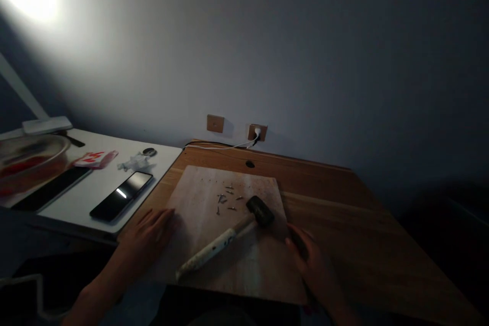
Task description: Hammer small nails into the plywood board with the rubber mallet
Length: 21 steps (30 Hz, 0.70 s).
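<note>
A pale wooden board (191, 234) lies on the wooden table, its front edge reaching past the table's near edge. My left hand (151, 229) is at the board's left edge, fingers closed against it. At the right edge my right hand (311, 257) grips the board, thumb and forefinger by the rim. Between my hands a mallet with a dark head (260, 211) and a worn whitish handle (208, 253) rests diagonally on the board. Several small screws (222, 199) lie loose beyond the mallet. Small dark marks or holes run along the board's far side.
To the left, a white table (110, 163) bears a phone (122, 196), a dark flat device (55, 188), a crumpled clear wrapper (136, 164), a red-and-white packet (96, 159), a plastic bowl (34, 155) and a lamp base (46, 125). A plugged socket (257, 133) is on the wall.
</note>
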Motion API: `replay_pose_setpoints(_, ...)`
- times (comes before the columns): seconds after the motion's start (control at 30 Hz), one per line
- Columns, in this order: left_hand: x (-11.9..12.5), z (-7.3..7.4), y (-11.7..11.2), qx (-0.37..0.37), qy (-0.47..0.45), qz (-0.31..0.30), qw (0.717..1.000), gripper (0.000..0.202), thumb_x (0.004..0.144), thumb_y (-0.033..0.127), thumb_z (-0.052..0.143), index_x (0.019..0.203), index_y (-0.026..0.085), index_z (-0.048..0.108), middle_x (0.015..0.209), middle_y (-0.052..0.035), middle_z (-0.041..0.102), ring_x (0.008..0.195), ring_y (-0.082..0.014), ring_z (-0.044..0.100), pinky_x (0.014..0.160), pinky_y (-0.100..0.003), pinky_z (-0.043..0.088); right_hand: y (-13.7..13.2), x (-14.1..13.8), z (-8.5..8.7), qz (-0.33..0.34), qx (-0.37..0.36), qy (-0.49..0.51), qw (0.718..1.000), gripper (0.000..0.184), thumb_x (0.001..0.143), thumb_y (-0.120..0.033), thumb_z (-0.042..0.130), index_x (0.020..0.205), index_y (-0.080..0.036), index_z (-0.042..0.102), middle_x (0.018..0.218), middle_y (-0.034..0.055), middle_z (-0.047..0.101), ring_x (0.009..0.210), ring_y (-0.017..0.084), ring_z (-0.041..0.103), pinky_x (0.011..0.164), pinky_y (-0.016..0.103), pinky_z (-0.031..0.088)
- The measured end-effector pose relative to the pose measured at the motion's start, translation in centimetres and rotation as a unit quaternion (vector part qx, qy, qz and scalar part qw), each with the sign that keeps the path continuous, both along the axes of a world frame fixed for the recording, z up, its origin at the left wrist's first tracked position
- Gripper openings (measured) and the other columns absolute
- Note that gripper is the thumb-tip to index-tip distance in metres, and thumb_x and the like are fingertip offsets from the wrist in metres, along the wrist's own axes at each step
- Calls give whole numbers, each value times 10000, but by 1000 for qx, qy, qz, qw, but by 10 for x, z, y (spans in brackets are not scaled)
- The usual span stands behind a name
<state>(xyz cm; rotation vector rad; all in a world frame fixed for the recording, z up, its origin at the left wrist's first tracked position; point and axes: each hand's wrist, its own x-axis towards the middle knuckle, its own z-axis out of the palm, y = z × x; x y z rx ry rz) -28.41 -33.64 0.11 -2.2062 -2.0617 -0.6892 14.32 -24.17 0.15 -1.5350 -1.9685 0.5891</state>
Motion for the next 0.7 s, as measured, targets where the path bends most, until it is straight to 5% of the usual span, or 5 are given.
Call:
replay_pose_setpoints(0.2,-25,24,3,-52,3,77,996,361,987,425,370,1058,202,645,1208,-122,650,1044,-285,638,931,-416,483,1,-40,-1,84,4,-8,996,510,948,-436,445,1309,-127,630,1375,151,584,1273,258,554,1129,460,417)
replay_pose_setpoints(0.37,-31,27,3,-56,25,135,989,364,951,430,380,1009,179,638,1169,-165,647,1033,-326,603,910,-452,468,11,-49,-8,76,33,-10,997,495,940,-433,474,1302,-137,634,1393,150,582,1311,277,523,1139,498,401)
replay_pose_setpoints(0.7,-20,32,9,-41,-50,96,993,197,853,338,534,915,207,668,1150,-166,669,1058,-345,592,1029,-484,404,11,-45,-10,72,27,-23,997,521,948,-462,455,1307,-132,637,1403,167,569,1310,289,531,1133,508,399)
